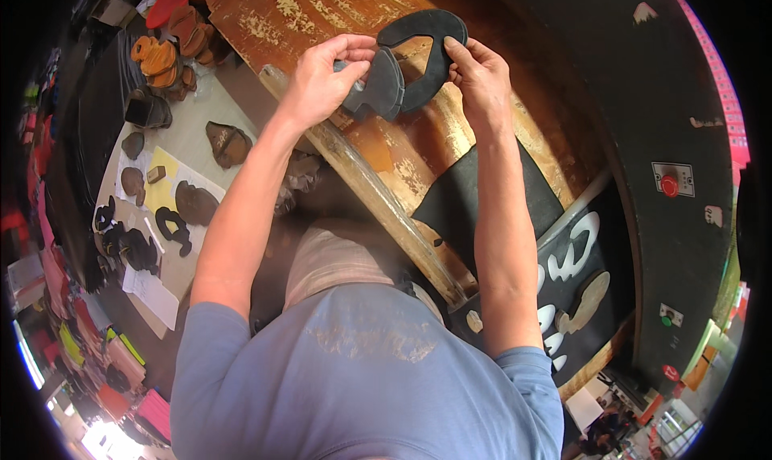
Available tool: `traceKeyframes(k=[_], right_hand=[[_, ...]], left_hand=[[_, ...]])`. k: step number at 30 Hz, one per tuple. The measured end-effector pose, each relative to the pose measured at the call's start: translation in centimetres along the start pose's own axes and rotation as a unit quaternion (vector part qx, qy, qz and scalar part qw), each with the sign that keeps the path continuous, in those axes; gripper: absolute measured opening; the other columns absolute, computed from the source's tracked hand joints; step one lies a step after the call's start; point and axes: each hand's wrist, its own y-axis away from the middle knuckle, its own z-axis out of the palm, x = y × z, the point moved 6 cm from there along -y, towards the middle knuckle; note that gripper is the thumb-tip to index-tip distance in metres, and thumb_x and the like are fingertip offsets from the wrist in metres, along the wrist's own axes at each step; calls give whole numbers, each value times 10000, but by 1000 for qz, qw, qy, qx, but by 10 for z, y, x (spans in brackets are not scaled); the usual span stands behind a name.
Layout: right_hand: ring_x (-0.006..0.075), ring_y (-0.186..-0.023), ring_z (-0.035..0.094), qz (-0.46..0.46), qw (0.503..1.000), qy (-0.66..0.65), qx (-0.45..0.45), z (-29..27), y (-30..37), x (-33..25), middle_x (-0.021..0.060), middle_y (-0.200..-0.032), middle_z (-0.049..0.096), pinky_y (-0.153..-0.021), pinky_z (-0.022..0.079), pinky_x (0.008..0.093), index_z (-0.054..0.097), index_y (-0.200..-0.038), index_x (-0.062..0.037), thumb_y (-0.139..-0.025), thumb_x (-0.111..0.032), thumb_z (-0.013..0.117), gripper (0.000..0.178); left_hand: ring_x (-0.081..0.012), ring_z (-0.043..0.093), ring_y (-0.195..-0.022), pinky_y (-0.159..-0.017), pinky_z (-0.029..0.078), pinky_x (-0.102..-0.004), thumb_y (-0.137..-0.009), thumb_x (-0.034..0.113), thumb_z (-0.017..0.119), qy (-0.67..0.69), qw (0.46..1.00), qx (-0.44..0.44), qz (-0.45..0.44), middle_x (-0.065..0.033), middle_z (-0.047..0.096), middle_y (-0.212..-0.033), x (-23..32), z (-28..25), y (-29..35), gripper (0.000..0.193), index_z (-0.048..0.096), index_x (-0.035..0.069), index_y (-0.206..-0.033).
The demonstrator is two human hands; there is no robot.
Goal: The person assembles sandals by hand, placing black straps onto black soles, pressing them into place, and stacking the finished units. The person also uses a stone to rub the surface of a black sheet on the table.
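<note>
My left hand (320, 84) pinches a small stack of dark grey cut pieces (384, 88) with curved edges, above a worn brown work board. Between the thumb and fingers of my right hand (484, 78) is a black horseshoe-shaped cut piece (438, 64), its surface flat and matte. The two held things meet side by side, the grey stack overlapping the open side of the black piece. Parts of the grey stack are hidden behind my left fingers. A black sheet (490, 199) lies on the board beneath my right forearm.
A wooden rail (366, 186) runs along the board's near edge. The table at left bears brown pieces (227, 144), black curved pieces (173, 228) and stacked orange pieces (158, 62). White shapes (583, 239) lie on black material at right, beside a dark machine panel with a red button (669, 185).
</note>
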Motion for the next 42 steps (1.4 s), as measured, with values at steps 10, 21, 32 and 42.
traceKeyframes(k=[10,21,32,42], right_hand=[[179,-903,715,-72,917,335,203,-24,-17,47,146,-1009,776,-836,555,323,723,-1229,27,-910,-280,759,445],[281,-897,695,-139,902,311,266,-18,-8,51,165,-1023,686,-825,563,369,749,-1099,16,-860,-104,764,268],[234,-940,678,-179,884,285,323,-30,-12,53,132,-971,701,-844,542,358,738,-1006,2,-955,-114,656,151],[266,-988,727,-130,922,223,290,-86,106,-30,179,-1035,740,-867,571,356,733,-1099,25,-934,-160,674,255]], left_hand=[[-393,447,-1357,-1151,365,-499,-828,389,838,-380,918,-39,104,-204,549,-1445,-34,47,-2,799,539,-26,-1442],[-499,378,-1374,-1179,225,-688,-789,284,856,-387,910,-14,151,-239,519,-1336,-27,59,-2,843,459,-60,-1448],[-490,222,-1545,-1220,161,-702,-841,289,843,-327,924,24,195,-199,401,-1609,-23,55,-2,793,492,1,-1491],[-273,603,-1314,-1116,458,-382,-998,35,634,-42,983,-139,114,-170,654,-1386,37,145,31,407,616,-13,-1402]])
